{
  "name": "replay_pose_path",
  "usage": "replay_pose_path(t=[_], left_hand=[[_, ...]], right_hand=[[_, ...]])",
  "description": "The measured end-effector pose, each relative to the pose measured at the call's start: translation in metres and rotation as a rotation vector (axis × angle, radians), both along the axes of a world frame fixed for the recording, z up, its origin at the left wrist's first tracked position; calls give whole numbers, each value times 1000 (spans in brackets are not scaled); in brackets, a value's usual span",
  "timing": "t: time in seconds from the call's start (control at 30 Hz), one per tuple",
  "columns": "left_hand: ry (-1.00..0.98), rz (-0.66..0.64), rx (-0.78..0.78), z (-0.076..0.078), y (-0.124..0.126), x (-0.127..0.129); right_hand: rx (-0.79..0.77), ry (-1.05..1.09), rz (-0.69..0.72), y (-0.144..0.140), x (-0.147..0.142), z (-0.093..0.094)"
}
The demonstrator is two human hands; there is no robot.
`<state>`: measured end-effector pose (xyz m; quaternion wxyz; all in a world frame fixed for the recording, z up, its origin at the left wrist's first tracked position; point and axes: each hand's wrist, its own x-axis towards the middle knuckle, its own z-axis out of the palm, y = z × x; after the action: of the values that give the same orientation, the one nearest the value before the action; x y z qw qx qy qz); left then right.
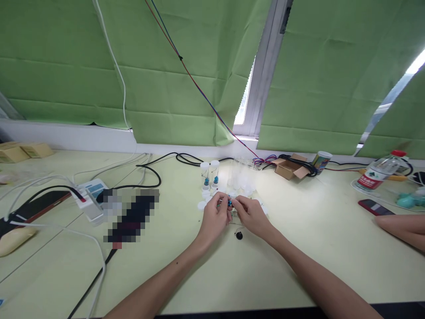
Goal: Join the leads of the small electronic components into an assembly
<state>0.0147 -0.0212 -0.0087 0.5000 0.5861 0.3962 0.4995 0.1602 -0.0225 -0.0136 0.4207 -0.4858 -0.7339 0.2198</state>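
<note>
Over the middle of the table, my left hand (213, 218) and my right hand (251, 215) meet at a small blue part (229, 202). Fingers of both hands are pinched on it; its exact kind is too small to make out. Just behind them stand two clear tubes with white tops, a left tube (205, 170) and a right tube (215, 169), each with a blue piece inside. White round caps (201, 205) lie beside my left hand. Closer to me rests a small black round piece (239, 235) with a thin wire. My fingers partly hide thin metal bits beneath.
More clear tubes (236, 173) stand behind my hands. An open cardboard box (289, 168), a can (321, 161) and a water bottle (378, 173) are at the right. A phone (375, 207) lies near another person's arm (405, 228). Leftward are a power strip (89, 201) and cables.
</note>
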Motion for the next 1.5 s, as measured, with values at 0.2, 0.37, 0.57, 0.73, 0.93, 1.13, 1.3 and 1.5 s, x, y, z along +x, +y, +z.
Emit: replay_pose_path(t=[0.2, 0.37, 0.57, 0.73, 0.93, 1.13, 1.3, 1.5], left_hand=[[2, 30, 7, 2, -1, 0], [8, 32, 14, 4, -2, -1], [9, 19, -2, 4, -2, 0], [15, 0, 7, 4, -2, 0], [2, 31, 15, 2, -1, -1], [9, 23, 20, 2, 0, -1], [11, 15, 17, 3, 0, 0], [13, 28, 19, 3, -2, -1]], right_hand=[[-64, 62, 23, -3, -1, 3], [-53, 115, 100, -5, -1, 3], [-52, 64, 68, -3, -1, 1], [-59, 30, 19, -4, -2, 7], [-39, 83, 64, -7, -2, 8], [-50, 99, 93, -5, -1, 5], [-55, 65, 61, -5, -2, 7], [-75, 102, 68, -6, -2, 8]])
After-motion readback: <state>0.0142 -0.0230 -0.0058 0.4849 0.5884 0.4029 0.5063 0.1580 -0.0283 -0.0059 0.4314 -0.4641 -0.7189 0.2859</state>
